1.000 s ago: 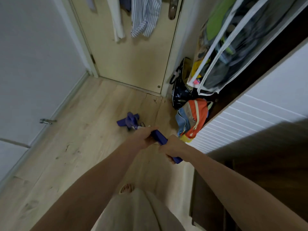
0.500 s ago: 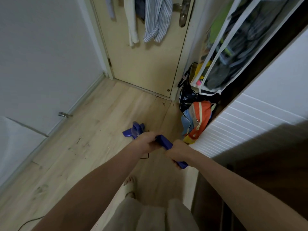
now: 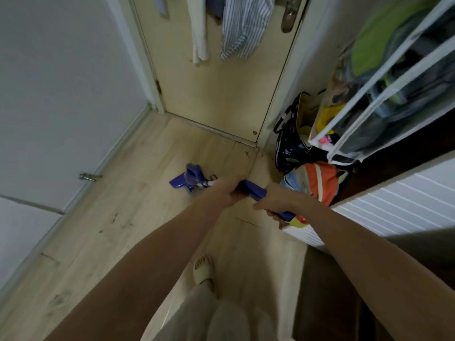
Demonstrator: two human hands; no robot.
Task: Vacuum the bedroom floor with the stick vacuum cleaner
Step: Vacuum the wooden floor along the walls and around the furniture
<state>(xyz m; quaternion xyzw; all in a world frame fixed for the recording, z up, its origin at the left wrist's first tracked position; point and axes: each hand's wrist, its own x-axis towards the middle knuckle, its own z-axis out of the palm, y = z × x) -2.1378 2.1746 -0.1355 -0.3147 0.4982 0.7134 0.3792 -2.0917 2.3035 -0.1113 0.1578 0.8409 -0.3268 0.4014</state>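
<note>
Stick vacuum cleaner held in both hands near the bedroom door

Stick vacuum cleaner (image 3: pixel 251 190), blue, slants down and away from the person, its floor head (image 3: pixel 188 179) resting on the pale wooden floor (image 3: pixel 118 217) a little short of the closed door (image 3: pixel 216 94). Both arms reach forward from the bottom of the view. The left hand (image 3: pixel 227 190) grips the vacuum lower down, fingers curled round it where the blue body meets the pale tube. The right hand (image 3: pixel 275 201) grips the blue handle higher up, nearer the person, its fingers wrapped under the handle; the handle's end shows just past that hand.

Right of the floor head, against the wall by the door frame, a dark bag (image 3: pixel 290 148) stands with an orange and blue bag (image 3: pixel 317 183) in front of it; the two touch or overlap. Above them hangs a clear fabric organiser (image 3: pixel 384 99) with white edging, stuffed with coloured items. A white slatted panel (image 3: pixel 384 205) runs along the right side. A striped shirt (image 3: pixel 243 25) and a pale garment (image 3: pixel 199 28) hang on the door. On the left wall a metal door stop (image 3: pixel 88 177) sticks out just above the skirting. One foot in a light slipper (image 3: pixel 203 269) stands on the floor below the hands
</note>
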